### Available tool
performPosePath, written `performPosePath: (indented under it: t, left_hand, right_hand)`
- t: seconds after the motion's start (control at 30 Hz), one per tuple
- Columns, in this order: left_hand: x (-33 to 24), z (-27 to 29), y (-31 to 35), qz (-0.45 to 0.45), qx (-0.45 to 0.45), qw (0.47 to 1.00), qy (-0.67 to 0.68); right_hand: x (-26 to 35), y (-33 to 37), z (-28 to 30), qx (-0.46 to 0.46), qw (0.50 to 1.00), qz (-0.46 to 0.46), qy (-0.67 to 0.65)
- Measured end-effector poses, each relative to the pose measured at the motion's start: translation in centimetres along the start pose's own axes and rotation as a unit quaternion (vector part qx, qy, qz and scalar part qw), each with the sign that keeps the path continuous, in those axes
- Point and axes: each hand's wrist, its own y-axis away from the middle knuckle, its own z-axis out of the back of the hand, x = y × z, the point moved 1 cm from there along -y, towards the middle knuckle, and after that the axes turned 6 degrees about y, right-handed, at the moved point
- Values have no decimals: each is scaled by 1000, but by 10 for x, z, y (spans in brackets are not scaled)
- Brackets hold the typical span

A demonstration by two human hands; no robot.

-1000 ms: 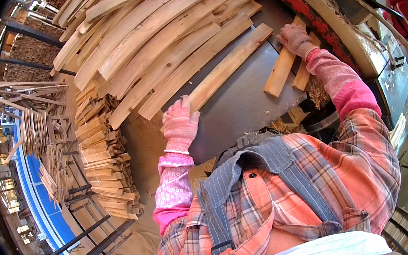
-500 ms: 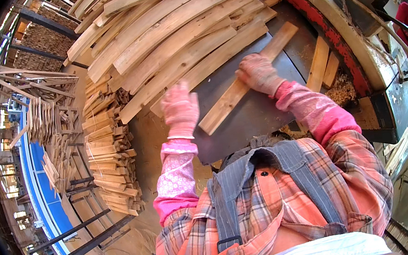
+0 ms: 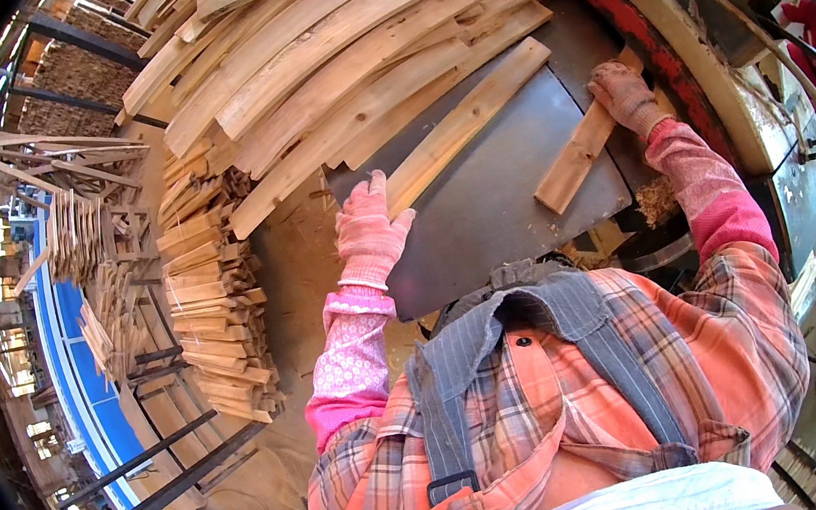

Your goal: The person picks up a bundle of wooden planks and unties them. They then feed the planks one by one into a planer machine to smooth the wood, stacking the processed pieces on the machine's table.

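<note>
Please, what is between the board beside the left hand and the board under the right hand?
In the head view, only grey metal tabletop lies between the left board, beside the left hand, and the right board, under the right hand.

Daylight shows through bright openings (image 3: 12,350) along the far left, beside a long blue surface (image 3: 90,377) edged in white. Dark metal bars (image 3: 175,490) cross the lower left near a tan floor (image 3: 270,457); densely piled wood (image 3: 76,76) stands in the upper-left background.
</note>
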Motion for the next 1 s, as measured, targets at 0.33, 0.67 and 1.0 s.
performPosePath:
  t: [0.33,0.67,1.0]
  left_hand:
    - [-50,35,-13,-27,239,961,137]
    - [104,86,-39,226,-54,951,-203]
    - [129,98,5,150,-27,980,131]
  right_hand:
    - [225,-26,27,-90,970,177,-142]
    - [109,-29,-4,36,999,28,13]
    - [6,-4,5,67,985,-125,94]
